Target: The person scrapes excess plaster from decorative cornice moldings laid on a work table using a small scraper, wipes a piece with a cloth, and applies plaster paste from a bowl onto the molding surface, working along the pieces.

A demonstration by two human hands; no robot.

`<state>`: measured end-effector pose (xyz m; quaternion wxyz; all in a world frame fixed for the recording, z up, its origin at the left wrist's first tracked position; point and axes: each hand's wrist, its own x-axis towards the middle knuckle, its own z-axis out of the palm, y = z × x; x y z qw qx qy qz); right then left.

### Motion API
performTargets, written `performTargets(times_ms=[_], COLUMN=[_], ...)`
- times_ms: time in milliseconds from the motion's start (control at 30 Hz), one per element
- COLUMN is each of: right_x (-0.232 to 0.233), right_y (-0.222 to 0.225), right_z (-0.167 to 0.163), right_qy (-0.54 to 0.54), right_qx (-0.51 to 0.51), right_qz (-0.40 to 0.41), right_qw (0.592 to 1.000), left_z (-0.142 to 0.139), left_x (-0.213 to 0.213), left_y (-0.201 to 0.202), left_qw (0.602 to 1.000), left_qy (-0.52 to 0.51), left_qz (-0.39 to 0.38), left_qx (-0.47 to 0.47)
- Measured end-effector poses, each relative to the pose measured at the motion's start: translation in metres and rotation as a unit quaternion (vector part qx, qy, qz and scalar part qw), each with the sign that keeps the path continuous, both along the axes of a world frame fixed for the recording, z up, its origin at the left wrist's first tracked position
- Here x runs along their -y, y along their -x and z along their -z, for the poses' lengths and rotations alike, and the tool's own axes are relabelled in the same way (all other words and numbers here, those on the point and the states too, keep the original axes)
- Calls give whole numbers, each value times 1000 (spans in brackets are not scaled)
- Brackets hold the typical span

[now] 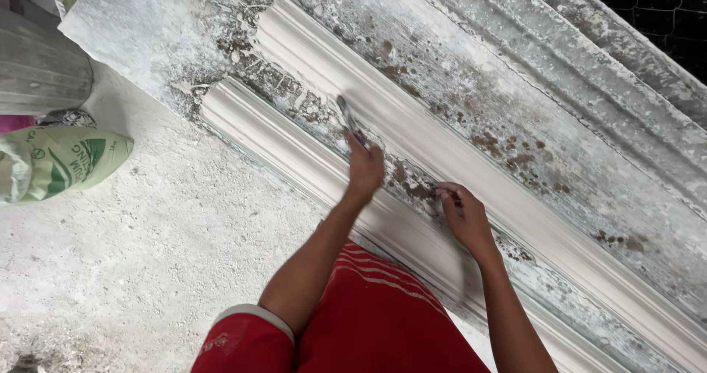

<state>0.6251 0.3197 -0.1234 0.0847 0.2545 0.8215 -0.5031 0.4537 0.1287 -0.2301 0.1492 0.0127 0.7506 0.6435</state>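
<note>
The left hand [364, 168], closed on a brush [347, 119], works the far white moulding strip [442, 152], whose long axis runs far-left to near-right, while the right hand [464, 215], fingers curled, rests between both strips, grip contents indiscernible.

both arms outstretched, left hand [364, 168] and right hand [464, 215] fisted.

Mouldings [442, 148] were off-white plaster. Bench [560, 115] was whitish-grey, mottled with brown patches. Floor [132, 248] was pale grey, speckled. Sack [59, 163] was green and white. Shirt [368, 314] was red with thin white stripes, white-edged sleeve.
</note>
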Motion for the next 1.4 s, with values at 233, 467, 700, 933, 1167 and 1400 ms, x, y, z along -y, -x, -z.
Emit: performTargets(times_ms=[233, 467, 700, 933, 1167, 1400], right_x=[6, 17, 30, 41, 51, 58], right_y=[-3, 17, 46, 67, 89, 101], right_z=[0, -9, -6, -6, -2, 0], right_qy=[-7, 15, 9, -1, -4, 12], right_qx=[10, -12, 16, -18, 4, 1], right_qz=[5, -25, -41, -84, -63, -48], right_qw=[1000, 999, 999, 996, 998, 999], left_z=[-53, -37, -27, -60, -49, -14], left_x=[7, 10, 23, 43, 57, 67], left_y=[40, 60, 83, 105, 128, 150], left_qw=[968, 993, 984, 983, 988, 995], left_qy=[-96, -59, 7, 42, 17, 21], left_qz=[-72, -70, -78, -73, -64, -69], left_qx=[221, 70, 162, 161, 142, 75])
